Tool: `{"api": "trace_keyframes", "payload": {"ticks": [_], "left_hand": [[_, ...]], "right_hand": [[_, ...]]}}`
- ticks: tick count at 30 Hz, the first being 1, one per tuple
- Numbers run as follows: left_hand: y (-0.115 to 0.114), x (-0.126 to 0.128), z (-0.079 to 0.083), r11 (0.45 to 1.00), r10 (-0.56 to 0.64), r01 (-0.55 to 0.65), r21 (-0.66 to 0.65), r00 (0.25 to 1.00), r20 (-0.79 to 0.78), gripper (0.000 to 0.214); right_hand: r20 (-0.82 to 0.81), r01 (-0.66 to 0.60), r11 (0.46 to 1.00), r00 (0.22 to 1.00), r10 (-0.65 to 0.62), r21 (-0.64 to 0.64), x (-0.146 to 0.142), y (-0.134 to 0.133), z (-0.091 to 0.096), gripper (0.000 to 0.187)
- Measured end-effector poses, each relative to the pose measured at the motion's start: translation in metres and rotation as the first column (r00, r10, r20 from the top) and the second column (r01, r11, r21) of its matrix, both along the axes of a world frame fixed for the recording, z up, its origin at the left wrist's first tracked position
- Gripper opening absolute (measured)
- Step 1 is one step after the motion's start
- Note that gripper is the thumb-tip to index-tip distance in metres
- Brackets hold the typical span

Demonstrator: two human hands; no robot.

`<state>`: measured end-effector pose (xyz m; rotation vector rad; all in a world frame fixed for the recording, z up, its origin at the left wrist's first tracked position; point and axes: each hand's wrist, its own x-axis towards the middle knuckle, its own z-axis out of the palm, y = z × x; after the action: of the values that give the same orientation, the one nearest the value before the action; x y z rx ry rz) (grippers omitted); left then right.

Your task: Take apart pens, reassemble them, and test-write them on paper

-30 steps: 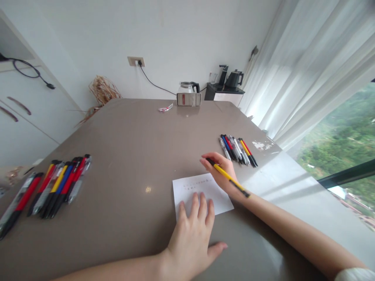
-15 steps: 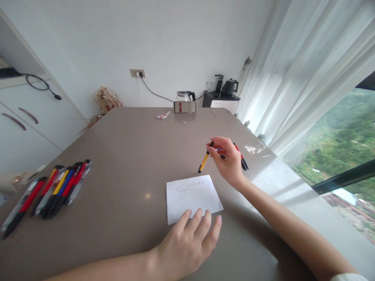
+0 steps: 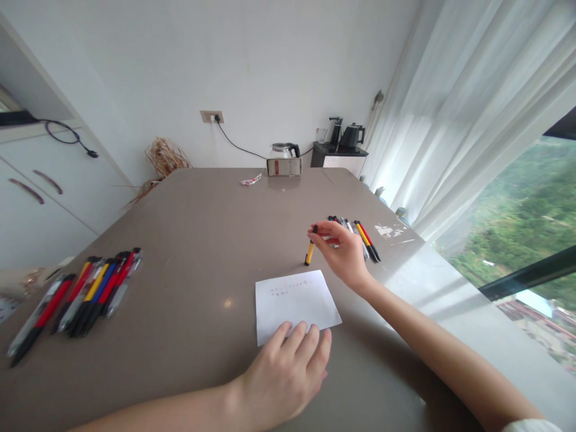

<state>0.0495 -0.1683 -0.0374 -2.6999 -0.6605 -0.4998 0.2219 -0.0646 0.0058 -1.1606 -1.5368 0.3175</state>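
Note:
Between the thumb and fingers of my right hand (image 3: pixel 342 252) is a yellow pen (image 3: pixel 310 252) with black ends. It is held nearly upright, its lower end at or just above the table beyond the paper. Low in the view, my left hand (image 3: pixel 290 372) lies with fingers stretched over the near edge of a white sheet of paper (image 3: pixel 292 306). Two short rows of small marks stand near the sheet's top. Just behind my right hand lies a group of pens (image 3: pixel 366 240), partly hidden by it.
Several red, yellow, blue and clear pens (image 3: pixel 96 294) lie in a row on the left of the brown table (image 3: pixel 202 228). At the far edge are a phone (image 3: pixel 284 167), a glass pot (image 3: pixel 281 149) and a crumpled wrapper (image 3: pixel 251 180). White curtains (image 3: pixel 450 120) hang at the right.
My right hand has shifted slightly left and lower, and the yellow pen is now more upright. More of the right pen group shows. My left fingers have drawn closer together on the paper.

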Motion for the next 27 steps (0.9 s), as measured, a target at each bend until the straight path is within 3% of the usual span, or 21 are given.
{"api": "trace_keyframes", "payload": {"ticks": [7,13,18,24,27], "left_hand": [[0.001,0.0,0.0,1.0,0.005,-0.005,-0.025,1.0,0.003,0.04],[0.002,0.0,0.002,0.999,-0.004,0.004,-0.033,1.0,-0.012,0.04],[0.001,0.0,0.003,0.998,-0.006,0.004,-0.055,1.0,-0.027,0.041],[0.002,-0.001,0.003,0.997,-0.005,0.002,-0.079,0.999,-0.04,0.041],[0.002,-0.001,0.004,0.993,-0.001,-0.004,-0.114,0.999,-0.048,0.041]], "right_hand": [[-0.04,0.0,0.999,0.999,-0.001,-0.038,0.007,0.006,0.0,0.018],[-0.061,0.033,0.998,0.998,-0.03,0.047,0.044,0.022,0.013,0.019],[0.068,0.141,0.979,0.986,-0.153,0.147,0.081,0.036,0.005,0.017],[0.308,0.084,0.98,0.941,-0.136,0.179,0.1,0.045,-0.019,0.012],[0.471,0.102,0.984,0.868,-0.16,0.145,0.101,0.045,-0.028,0.011]]}}
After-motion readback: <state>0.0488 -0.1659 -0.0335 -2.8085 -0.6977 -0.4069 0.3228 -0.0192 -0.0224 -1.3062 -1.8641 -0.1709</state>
